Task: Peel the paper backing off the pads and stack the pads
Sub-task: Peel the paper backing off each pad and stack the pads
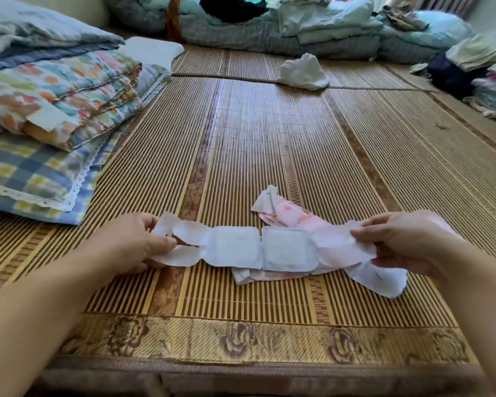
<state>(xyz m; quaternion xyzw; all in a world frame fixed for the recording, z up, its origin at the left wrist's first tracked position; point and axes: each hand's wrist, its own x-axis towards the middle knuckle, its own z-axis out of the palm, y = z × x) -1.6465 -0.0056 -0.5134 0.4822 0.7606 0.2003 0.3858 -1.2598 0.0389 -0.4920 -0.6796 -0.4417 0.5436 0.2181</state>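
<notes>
A long white pad (258, 249) is stretched out flat between my hands, just above the bamboo mat (269, 156). My left hand (132, 242) pinches its left end, where the white flaps spread apart. My right hand (398, 239) pinches the right end together with a pale pink sheet. Under the pad lies a pink patterned wrapper (292, 217) with crumpled white paper at its far tip. Another white piece (380, 277) hangs below my right hand. Whether the backing paper is separate from the pad here is unclear.
Folded floral and checked bedding (55, 116) is stacked at the left. A crumpled white cloth (302, 73) lies further back on the mat. Piles of blue-green bedding (312, 27) line the back and right. The mat's flowered border (241, 339) runs along the near edge.
</notes>
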